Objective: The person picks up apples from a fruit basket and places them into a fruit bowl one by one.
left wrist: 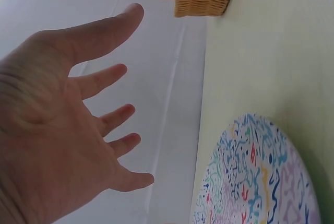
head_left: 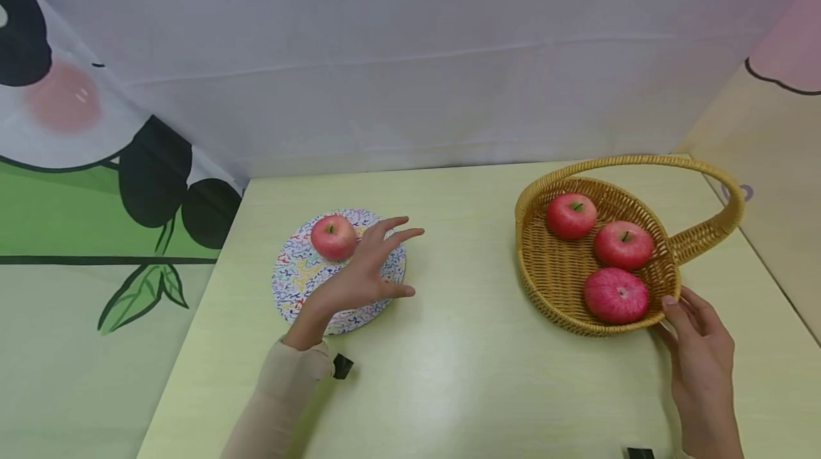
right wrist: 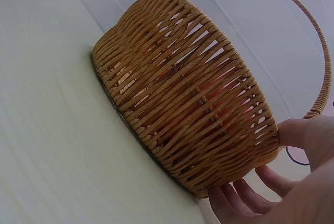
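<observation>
Presently, one red apple sits on the far left part of a round, flat plate printed with a dense multicolour squiggle pattern; the fruit is smooth-skinned, with its stem dimple facing up. The left hand hovers over the plate just right of the apple, fingers straight and spread apart, holding nothing; from the head view I cannot tell whether a fingertip grazes the fruit. The left wrist view shows the open palm clear of the plate surface.

Well apart to the right stands a wicker basket, woven of tan cane in an open lattice, shallow and oval with an arched hoop handle. It holds three more red apples: one at the back, one in the middle, and a darker, finely speckled one nearest the front rim. The right hand grips the basket's near rim, thumb over the top edge and fingers curled under the outer wall, as the right wrist view confirms.

Plate and basket both rest on a pale yellow-green table with a smooth, faintly glossy surface. A cartoon-printed cloth backdrop hangs at the left.
</observation>
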A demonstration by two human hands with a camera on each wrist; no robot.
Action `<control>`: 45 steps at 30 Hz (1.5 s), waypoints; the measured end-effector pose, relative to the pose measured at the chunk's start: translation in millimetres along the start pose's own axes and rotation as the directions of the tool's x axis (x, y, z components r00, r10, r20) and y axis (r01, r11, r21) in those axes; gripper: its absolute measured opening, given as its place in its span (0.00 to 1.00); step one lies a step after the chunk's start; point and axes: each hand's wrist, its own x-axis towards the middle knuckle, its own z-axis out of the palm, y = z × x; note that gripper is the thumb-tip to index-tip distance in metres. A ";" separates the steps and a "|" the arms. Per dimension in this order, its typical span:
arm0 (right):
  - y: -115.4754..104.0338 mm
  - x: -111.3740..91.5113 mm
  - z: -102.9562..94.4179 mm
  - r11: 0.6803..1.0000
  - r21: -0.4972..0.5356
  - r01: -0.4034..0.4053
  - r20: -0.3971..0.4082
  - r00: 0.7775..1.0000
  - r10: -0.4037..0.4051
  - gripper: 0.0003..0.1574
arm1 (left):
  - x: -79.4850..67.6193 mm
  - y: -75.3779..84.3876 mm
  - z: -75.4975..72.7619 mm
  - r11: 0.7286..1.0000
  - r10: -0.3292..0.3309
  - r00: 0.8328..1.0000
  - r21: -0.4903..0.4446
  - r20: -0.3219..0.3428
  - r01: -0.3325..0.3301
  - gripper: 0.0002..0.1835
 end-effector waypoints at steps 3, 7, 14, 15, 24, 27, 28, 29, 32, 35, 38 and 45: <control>0.7 -0.1 -0.3 1.000 -0.002 0.000 0.002 1.000 0.000 0.21 | 2.3 3.0 5.6 0.999 0.046 0.999 -0.005 0.026 -0.046 0.52; 1.4 -0.3 -0.3 1.000 0.005 0.005 0.012 1.000 -0.005 0.21 | 6.9 7.9 13.1 0.995 0.095 0.995 -0.013 0.028 -0.095 0.50; 1.9 -0.1 -0.6 1.000 -0.003 -0.002 -0.006 1.000 0.002 0.20 | 16.9 15.7 29.1 0.980 0.197 0.980 -0.030 -0.032 -0.198 0.41; 1.9 -0.1 -0.7 1.000 -0.006 -0.004 -0.009 1.000 0.004 0.21 | 18.3 17.0 31.5 0.977 0.211 0.977 -0.031 -0.044 -0.212 0.40; 3.3 0.8 -1.1 1.000 0.017 0.006 -0.002 1.000 -0.006 0.19 | 28.8 32.1 46.7 0.959 0.272 0.955 -0.054 -0.120 -0.279 0.31; 3.8 1.2 -1.8 1.000 0.028 0.013 0.010 1.000 -0.013 0.19 | 31.7 35.5 50.3 0.955 0.289 0.949 -0.033 -0.125 -0.295 0.29; 3.9 1.3 -1.9 0.999 0.030 0.014 0.012 1.000 -0.014 0.19 | 32.4 36.6 51.2 0.954 0.294 0.947 -0.027 -0.127 -0.300 0.29; 4.1 1.4 -2.0 0.999 0.030 0.015 0.014 1.000 -0.015 0.19 | 33.3 37.7 52.2 0.952 0.300 0.945 -0.021 -0.129 -0.305 0.28; 4.4 1.7 -2.0 0.999 0.030 0.017 0.012 1.000 -0.018 0.18 | 35.8 42.2 54.7 0.943 0.328 0.934 -0.015 -0.140 -0.333 0.27; 4.5 1.8 -1.6 0.999 0.027 0.019 0.010 1.000 -0.019 0.19 | 38.8 46.0 56.9 0.932 0.355 0.923 -0.025 -0.149 -0.362 0.25; 4.2 1.8 -1.1 1.000 0.022 0.019 0.012 1.000 -0.020 0.19 | 41.4 49.7 58.9 0.929 0.357 0.922 -0.045 -0.154 -0.367 0.25; 2.2 1.1 0.0 0.999 0.028 0.016 0.014 1.000 -0.017 0.19 | 47.4 60.1 62.8 0.938 0.311 0.936 -0.107 -0.167 -0.331 0.24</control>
